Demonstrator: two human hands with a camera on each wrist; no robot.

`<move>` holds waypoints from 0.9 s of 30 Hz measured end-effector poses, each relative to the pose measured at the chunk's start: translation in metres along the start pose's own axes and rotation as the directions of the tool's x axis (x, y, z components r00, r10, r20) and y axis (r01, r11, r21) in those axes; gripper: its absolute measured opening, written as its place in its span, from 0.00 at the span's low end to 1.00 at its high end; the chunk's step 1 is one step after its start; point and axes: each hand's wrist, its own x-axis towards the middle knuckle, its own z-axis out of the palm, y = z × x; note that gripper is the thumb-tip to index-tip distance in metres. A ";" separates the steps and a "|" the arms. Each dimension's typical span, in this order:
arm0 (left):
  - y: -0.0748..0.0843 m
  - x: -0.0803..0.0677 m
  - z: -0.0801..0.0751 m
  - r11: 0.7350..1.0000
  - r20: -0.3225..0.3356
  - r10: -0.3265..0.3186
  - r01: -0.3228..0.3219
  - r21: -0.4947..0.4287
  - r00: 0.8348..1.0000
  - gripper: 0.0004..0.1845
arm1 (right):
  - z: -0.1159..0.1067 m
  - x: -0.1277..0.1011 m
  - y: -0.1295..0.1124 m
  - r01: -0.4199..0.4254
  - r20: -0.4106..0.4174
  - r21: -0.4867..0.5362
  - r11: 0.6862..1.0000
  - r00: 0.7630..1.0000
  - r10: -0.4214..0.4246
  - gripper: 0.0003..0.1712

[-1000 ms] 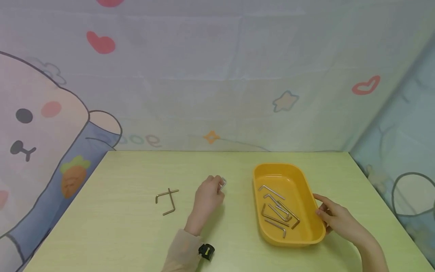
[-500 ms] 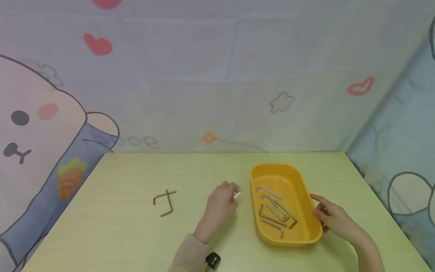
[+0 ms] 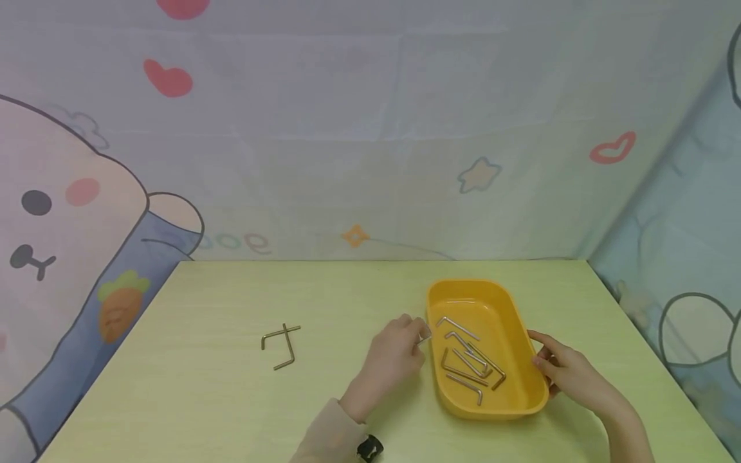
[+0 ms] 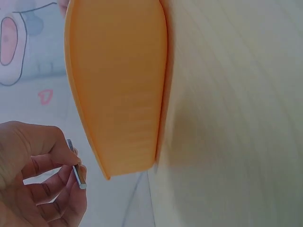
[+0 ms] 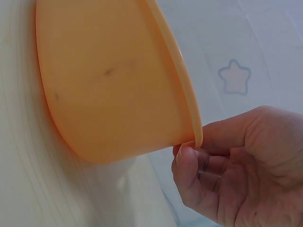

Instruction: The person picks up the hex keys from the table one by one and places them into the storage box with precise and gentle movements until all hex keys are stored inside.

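My left hand (image 3: 393, 354) pinches a silver hex key (image 4: 77, 172) between thumb and fingers, just off the left side of the yellow tray (image 3: 500, 318). Most of that key is hidden by the fingers in the head view. With thumb and fingers, my right hand (image 3: 576, 373) pinches the tray's right rim (image 5: 191, 101). Several silver and bronze-coloured hex keys (image 3: 463, 379) lie loose on the tray's floor. To the left on the table, two bronze-coloured hex keys (image 3: 291, 350) lie crossed over each other.
The pale wooden table (image 3: 191, 399) ends at a printed cloth backdrop (image 3: 324, 128) behind, with another cloth (image 3: 695, 225) on the right side. A small black device (image 3: 369, 448) sits at the left wrist, beside the sleeve (image 3: 332, 437).
My left hand has moved right and slightly toward me with the silver hex key, up to the tray's left side. My right hand has stayed at the tray's rim.
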 end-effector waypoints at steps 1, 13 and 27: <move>0.002 0.001 0.000 1.000 0.011 0.003 -0.003 0.001 1.000 0.16 | 0.000 0.000 0.000 0.000 0.000 0.000 1.000 1.000 0.000 0.31; 0.026 0.007 0.002 0.983 0.066 0.147 -0.153 0.105 0.987 0.16 | 0.000 0.000 0.000 0.002 0.005 0.006 1.000 1.000 -0.002 0.31; 0.050 0.024 -0.002 0.889 0.172 0.323 -0.360 0.281 0.931 0.17 | 0.000 0.001 0.002 0.013 -0.002 0.010 1.000 1.000 -0.013 0.31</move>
